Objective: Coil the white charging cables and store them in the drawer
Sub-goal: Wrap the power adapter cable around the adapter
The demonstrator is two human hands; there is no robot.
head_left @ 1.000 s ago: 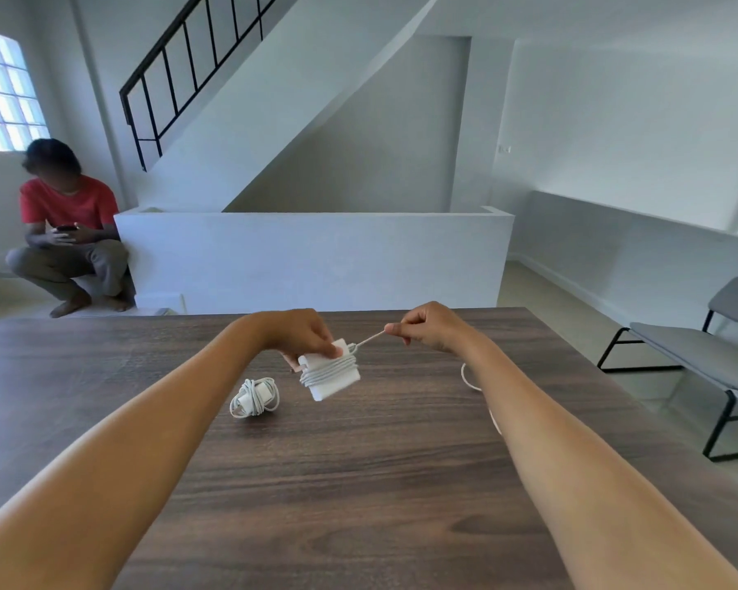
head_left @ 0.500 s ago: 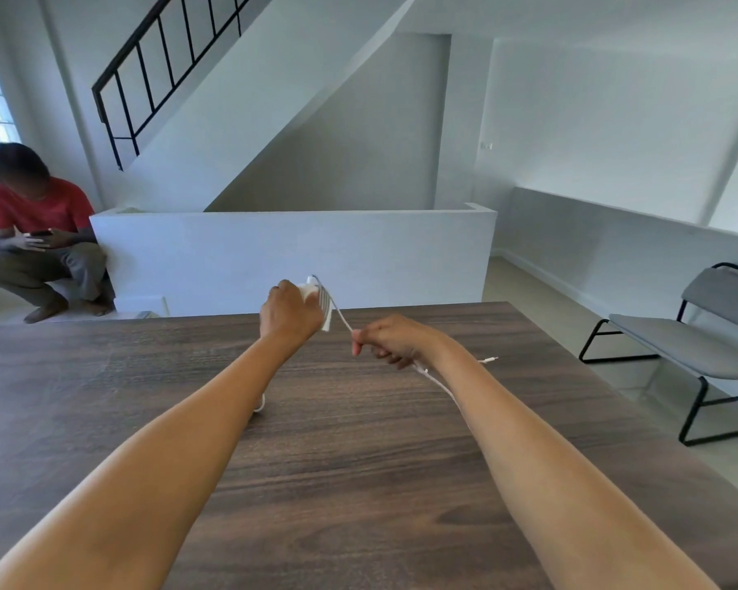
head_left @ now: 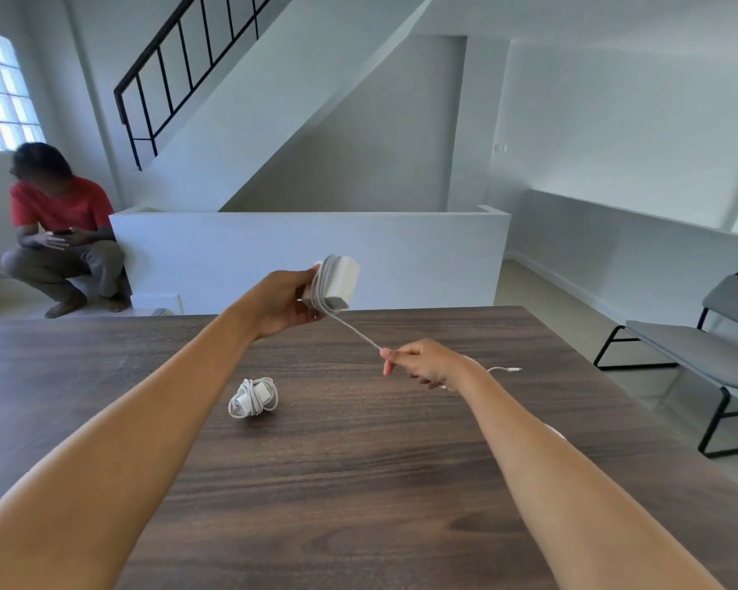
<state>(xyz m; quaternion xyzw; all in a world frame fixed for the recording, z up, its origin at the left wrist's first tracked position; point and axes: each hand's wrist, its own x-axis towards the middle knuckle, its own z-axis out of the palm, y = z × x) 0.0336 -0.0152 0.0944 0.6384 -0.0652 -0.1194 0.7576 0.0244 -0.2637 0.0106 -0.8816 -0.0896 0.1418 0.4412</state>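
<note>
My left hand [head_left: 283, 300] holds a white charger brick [head_left: 336, 284] up above the far part of the wooden table [head_left: 358, 483]; several turns of white cable are wound around the brick. A taut stretch of that cable [head_left: 354, 330] runs down to my right hand [head_left: 422, 360], which pinches it. The cable's loose end with its plug [head_left: 505, 369] lies on the table past my right wrist. A second charger with its cable coiled around it [head_left: 253, 397] rests on the table between my arms. No drawer is in view.
A grey chair with a black frame [head_left: 699, 355] stands right of the table. A person in a red shirt [head_left: 60, 232] squats at the far left by a low white wall [head_left: 307, 253] under a staircase.
My left hand has lifted and turned the brick, showing its wound side. My right hand has swung down and to the right, pulling the cable taut. The coiled charger on the table is uncovered again.
</note>
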